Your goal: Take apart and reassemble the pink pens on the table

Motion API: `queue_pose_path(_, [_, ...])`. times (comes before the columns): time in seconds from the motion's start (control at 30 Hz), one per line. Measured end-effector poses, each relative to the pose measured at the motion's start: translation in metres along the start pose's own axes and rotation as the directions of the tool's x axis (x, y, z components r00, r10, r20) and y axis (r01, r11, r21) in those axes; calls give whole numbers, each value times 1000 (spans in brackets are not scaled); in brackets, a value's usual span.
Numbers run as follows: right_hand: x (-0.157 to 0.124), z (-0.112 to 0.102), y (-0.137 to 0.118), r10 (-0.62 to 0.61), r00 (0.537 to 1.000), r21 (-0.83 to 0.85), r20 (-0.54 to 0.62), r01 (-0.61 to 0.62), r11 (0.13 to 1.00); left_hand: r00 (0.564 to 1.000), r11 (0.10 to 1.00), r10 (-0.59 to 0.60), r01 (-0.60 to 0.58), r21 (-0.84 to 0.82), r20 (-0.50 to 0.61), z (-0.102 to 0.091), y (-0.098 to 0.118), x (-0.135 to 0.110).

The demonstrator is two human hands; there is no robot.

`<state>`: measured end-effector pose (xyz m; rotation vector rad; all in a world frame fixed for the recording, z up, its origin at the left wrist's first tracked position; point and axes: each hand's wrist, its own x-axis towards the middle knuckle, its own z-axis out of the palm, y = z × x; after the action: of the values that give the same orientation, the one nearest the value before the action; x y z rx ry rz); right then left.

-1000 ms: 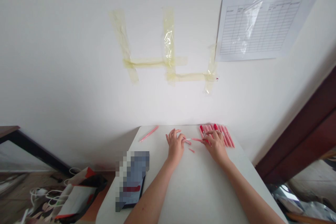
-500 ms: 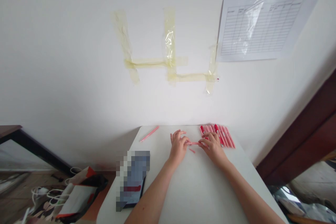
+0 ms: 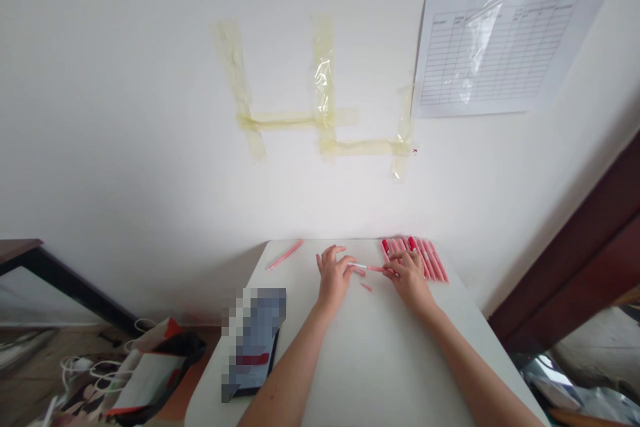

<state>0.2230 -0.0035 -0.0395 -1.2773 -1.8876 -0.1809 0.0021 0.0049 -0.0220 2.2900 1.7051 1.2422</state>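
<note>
Over the middle of the white table (image 3: pixel 370 360), both of my hands hold a slim pink pen (image 3: pixel 376 269) between them, roughly level. My left hand (image 3: pixel 334 278) pinches the end of its white inner part, which looks like a pen refill (image 3: pixel 358 265). Closed on the pink barrel is my right hand (image 3: pixel 409 278), at the other end. Just under the left fingertips shows a short pink piece (image 3: pixel 359 272); whether it is held or lying there I cannot tell. A small pink pen cap (image 3: pixel 366 287) lies on the table below the pen.
Several pink and red pens (image 3: pixel 431 260) lie in a row behind my right hand. One separate pink pen (image 3: pixel 285 255) rests at the back left. A phone (image 3: pixel 257 347), partly blurred out, lies by my left forearm. The wall (image 3: pixel 320 207) borders the table's back edge.
My hands have moved slightly apart, the left one to the left and the right one to the right. The white inner part now shows between them.
</note>
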Motion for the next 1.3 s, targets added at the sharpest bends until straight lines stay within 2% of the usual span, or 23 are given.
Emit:
queue_pose_path(0.4, [-1, 2, -6, -40, 998, 13, 38, 39, 999, 998, 998, 60, -60, -37, -5, 3, 7, -3])
queue_pose_path(0.73, [1, -2, -5, 14, 1000, 17, 22, -14, 1000, 1000, 1000, -23, 22, -10, -14, -1, 5, 0])
queue_pose_path(0.97, [0, -1, -6, 8, 999, 17, 32, -9, 1000, 1000, 1000, -16, 16, -12, 11, -2, 5, -2])
queue_pose_path(1.3, [-4, 2, -10, 92, 995, -116, -25, -94, 989, 993, 993, -110, 108, 56, 33, 3, -3, -2])
